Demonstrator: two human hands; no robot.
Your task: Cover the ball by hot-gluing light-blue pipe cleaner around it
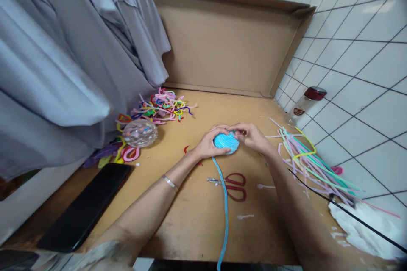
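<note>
Ball (225, 143), blue: left hand (209, 141) cups it, apparently for steadiness; right hand (251, 136) meets its right edge, pinch unclear; scissors (235, 187) lie nearside of grip, probably for reach

Room beyond ball (224, 143), scissors (235, 187) nearside

No text can be read; the dark label (298, 111) on the red-lidded jar (305, 104) is too blurred.

Tan table (190, 228) | black phone (87, 205) | red-handled scissors (234, 188) | red-lidded jar (302, 109) | pipe-cleaner heap (163, 106)
</note>
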